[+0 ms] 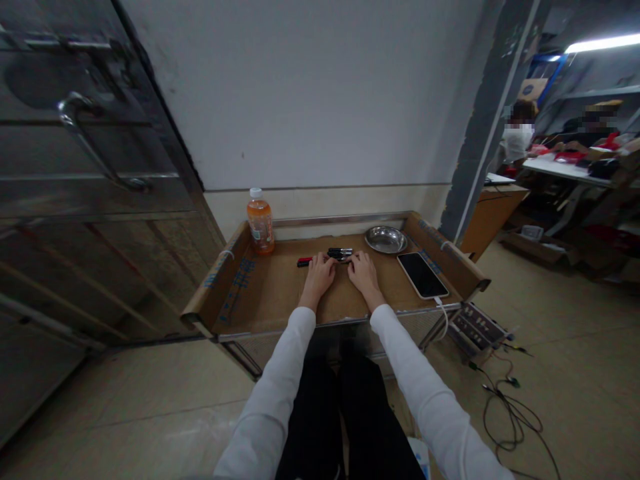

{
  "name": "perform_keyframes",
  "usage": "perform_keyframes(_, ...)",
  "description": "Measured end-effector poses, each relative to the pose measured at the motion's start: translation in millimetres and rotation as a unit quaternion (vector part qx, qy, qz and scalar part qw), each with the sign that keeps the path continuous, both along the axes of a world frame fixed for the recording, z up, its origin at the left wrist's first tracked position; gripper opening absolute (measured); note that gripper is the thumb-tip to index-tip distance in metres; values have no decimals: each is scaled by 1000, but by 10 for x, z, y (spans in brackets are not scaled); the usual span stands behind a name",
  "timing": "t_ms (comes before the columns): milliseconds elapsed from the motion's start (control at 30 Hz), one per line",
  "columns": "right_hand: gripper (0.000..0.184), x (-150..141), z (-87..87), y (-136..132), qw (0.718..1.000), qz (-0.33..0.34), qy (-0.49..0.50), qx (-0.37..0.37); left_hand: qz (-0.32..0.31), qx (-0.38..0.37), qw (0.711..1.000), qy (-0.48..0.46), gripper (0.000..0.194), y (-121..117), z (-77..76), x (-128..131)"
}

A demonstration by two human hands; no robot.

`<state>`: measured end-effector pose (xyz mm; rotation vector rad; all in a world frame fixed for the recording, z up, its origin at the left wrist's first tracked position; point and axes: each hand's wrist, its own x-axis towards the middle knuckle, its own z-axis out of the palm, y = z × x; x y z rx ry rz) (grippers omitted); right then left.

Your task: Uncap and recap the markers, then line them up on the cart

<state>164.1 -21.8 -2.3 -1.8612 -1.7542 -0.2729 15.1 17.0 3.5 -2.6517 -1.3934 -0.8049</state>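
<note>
My left hand (pixel 319 273) and my right hand (pixel 363 272) rest side by side on a cardboard-covered table (pixel 280 293), fingers reaching forward. Their fingertips touch a small bunch of black marker pens (pixel 340 253) lying just beyond them. A red-capped pen (pixel 304 262) lies to the left of my left hand. Whether the fingers grip a pen or only lie on them is too small to make out.
An orange drink bottle (pixel 261 229) stands at the table's back left. A steel bowl (pixel 385 239) sits at the back right, with a phone (pixel 423 274) on a charging cable beside it. A power strip (pixel 479 325) and wires lie on the floor. People sit at a far bench (pixel 565 167).
</note>
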Motion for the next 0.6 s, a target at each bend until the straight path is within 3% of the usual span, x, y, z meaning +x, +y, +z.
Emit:
perform_keyframes(267, 19, 9, -39, 25, 1000, 4, -12, 4, -6, -2, 1000, -5, 19, 28, -13, -11)
perform_keyframes(600, 17, 31, -55, 47, 998, 68, 1, -4, -30, -10, 999, -12, 14, 76, -17, -15)
